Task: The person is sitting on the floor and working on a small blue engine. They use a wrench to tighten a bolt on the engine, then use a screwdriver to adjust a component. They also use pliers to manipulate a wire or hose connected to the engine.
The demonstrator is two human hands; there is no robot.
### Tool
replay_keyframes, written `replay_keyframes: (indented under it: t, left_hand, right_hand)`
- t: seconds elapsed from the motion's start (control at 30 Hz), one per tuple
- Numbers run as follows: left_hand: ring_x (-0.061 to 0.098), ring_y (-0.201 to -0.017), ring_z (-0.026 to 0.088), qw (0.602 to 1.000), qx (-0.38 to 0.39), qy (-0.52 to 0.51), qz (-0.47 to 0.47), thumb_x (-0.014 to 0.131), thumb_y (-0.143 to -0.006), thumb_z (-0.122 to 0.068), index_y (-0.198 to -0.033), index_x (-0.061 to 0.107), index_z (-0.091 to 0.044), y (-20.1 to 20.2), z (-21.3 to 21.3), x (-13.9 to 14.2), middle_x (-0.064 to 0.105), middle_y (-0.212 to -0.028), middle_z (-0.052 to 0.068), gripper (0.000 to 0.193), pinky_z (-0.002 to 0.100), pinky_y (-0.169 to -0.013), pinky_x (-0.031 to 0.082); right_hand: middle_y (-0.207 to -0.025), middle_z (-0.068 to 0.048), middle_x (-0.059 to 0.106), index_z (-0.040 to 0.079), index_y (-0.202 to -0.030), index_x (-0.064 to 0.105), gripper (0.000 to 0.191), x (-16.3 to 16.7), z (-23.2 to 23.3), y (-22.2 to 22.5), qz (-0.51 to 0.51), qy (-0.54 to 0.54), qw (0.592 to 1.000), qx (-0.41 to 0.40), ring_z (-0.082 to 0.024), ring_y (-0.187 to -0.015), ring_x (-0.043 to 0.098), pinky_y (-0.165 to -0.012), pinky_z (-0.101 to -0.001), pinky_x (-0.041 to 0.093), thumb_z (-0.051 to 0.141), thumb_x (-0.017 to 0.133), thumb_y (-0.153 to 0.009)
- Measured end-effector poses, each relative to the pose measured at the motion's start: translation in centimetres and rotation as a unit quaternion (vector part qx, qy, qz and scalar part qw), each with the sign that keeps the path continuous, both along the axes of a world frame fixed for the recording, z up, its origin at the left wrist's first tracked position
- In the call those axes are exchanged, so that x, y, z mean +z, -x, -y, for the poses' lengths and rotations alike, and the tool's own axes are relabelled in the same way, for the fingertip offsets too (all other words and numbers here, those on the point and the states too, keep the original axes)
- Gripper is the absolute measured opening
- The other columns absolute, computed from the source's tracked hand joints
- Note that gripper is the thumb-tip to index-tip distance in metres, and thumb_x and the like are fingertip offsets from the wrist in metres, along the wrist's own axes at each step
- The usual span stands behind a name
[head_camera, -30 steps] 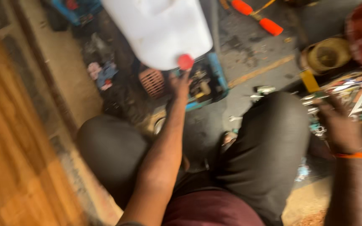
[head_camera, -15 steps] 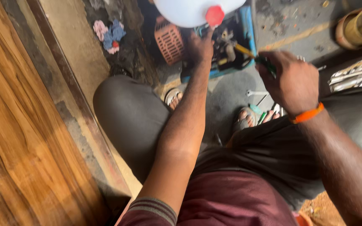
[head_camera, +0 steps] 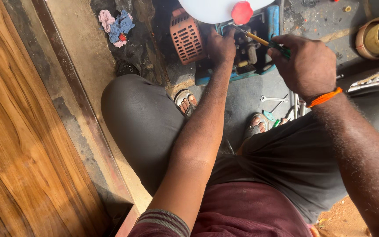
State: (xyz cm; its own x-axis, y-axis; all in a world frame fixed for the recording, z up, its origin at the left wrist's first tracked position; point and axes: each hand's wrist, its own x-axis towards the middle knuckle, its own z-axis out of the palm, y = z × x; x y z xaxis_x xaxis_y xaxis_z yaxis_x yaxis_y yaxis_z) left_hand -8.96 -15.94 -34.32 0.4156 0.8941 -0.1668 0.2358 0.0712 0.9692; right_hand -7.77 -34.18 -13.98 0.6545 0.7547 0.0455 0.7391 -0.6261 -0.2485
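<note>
Two hands at a small engine on the concrete floor

The left hand (head_camera: 221,46) presses curled fingers onto the greasy metal engine (head_camera: 246,55), beside its orange ribbed cover (head_camera: 186,36). The right hand (head_camera: 307,66) grips a slim screwdriver (head_camera: 259,41), tip over the engine, below the white plastic tank's red cap (head_camera: 242,12).

My left hand (head_camera: 221,46) rests on the small engine (head_camera: 242,52) beside its orange grille cover (head_camera: 186,37). My right hand (head_camera: 305,66) grips a screwdriver (head_camera: 264,42), tip at engine, under white tank (head_camera: 218,8) with red cap (head_camera: 242,12). Wrench (head_camera: 272,99) on floor (head_camera: 259,87).
</note>
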Motion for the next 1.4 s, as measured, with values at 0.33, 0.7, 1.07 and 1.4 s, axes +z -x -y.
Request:
replay_keyframes:
  t: [0.33, 0.7, 1.07, 1.4]
  left_hand:
    - [0.073, -0.095, 0.038, 0.997, 0.028, -0.021, -0.071, 0.078, -0.079, -0.037, -0.122, 0.063, -0.002, 0.4, -0.4, 0.3, 0.072, -0.1, 0.02, 0.057, 0.048, -0.083, 0.056]
    - [0.073, -0.102, 0.033, 0.997, 0.03, 0.003, -0.068, 0.079, -0.081, -0.031, -0.126, 0.063, -0.006, 1.0, -0.7, 1.3, 0.074, -0.109, 0.016, 0.054, 0.045, -0.09, 0.057]
    - [0.071, -0.101, 0.038, 0.997, 0.05, -0.019, -0.049, 0.079, -0.08, -0.034, -0.125, 0.063, -0.006, 1.8, -1.1, 2.1, 0.071, -0.107, 0.021, 0.055, 0.048, -0.087, 0.056]
    - [0.073, -0.095, 0.037, 0.998, 0.045, -0.033, -0.022, 0.079, -0.078, -0.033, -0.121, 0.064, -0.004, 1.7, -1.3, 1.3, 0.073, -0.098, 0.019, 0.054, 0.047, -0.084, 0.057]
  right_hand:
    - [-0.084, -0.014, 0.074, 0.012, -0.126, 0.076, 0.037, 0.9, -2.4, -0.4, -0.048, 0.06, 0.997, -0.022, -0.027, -0.073, 0.073, -0.068, -0.0429, 0.059, 0.043, 0.073, -0.106]
    - [-0.09, -0.013, 0.076, 0.012, -0.122, 0.071, 0.033, 1.8, -5.5, -2.9, -0.41, 0.01, 0.899, -0.157, -0.02, -0.064, 0.063, -0.062, -0.0371, 0.05, 0.036, 0.061, -0.104]
    - [-0.082, -0.017, 0.074, 0.007, -0.119, 0.074, 0.033, -0.7, -6.0, -2.7, -0.248, 0.134, 0.953, -0.111, -0.026, -0.067, 0.066, -0.07, -0.0432, 0.052, 0.035, 0.057, -0.112]
    - [-0.083, -0.012, 0.075, 0.014, -0.125, 0.072, 0.035, 0.6, -7.3, -1.8, -0.181, 0.145, 0.968, -0.091, -0.022, -0.073, 0.069, -0.066, -0.0369, 0.054, 0.041, 0.061, -0.105]
